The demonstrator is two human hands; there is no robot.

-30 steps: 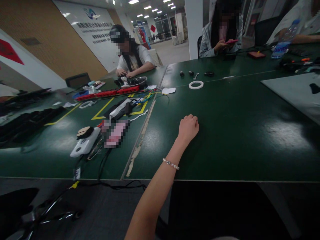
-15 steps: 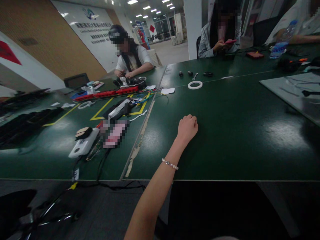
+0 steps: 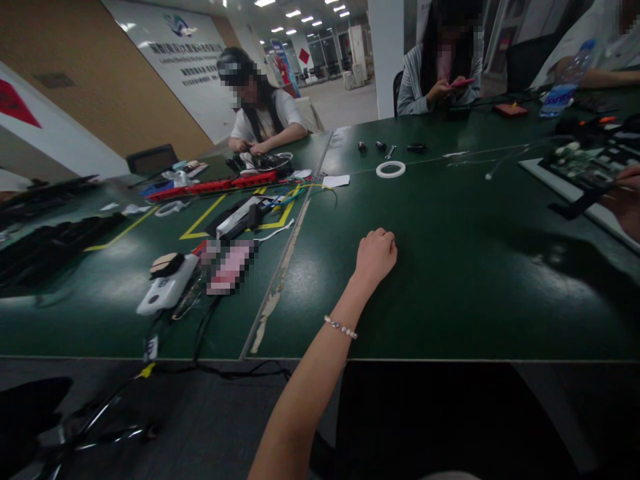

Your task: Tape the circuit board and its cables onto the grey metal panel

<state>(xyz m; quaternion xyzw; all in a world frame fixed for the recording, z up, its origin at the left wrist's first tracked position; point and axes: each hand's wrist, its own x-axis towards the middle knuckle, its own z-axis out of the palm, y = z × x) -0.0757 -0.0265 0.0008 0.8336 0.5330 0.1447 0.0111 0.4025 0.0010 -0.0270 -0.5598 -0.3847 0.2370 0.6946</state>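
My left hand (image 3: pixel 377 255) rests on the green tabletop (image 3: pixel 450 307), its fingers curled in a loose fist with nothing visible in them. A beaded bracelet (image 3: pixel 341 327) circles that wrist. At the right edge my right hand (image 3: pixel 627 203), partly cut off by the frame, grips a circuit board (image 3: pixel 583 160) with a black strip (image 3: pixel 575 205) jutting out toward the left. Thin wires trail from the board over the table. Beneath it lies a pale flat panel (image 3: pixel 607 217), mostly covered.
Beyond my left hand lie a white tape roll (image 3: pixel 391 169), a small wrench (image 3: pixel 391 152) and small black parts. To the left are a white power bank (image 3: pixel 167 285), a pink phone (image 3: pixel 231 267) and a red strip (image 3: pixel 215 185). A water bottle (image 3: pixel 565 83) stands far right. Other people sit opposite.
The circuit board and the hand holding it have come into view at the right edge, over the pale panel, with wires trailing. My left hand has barely moved.
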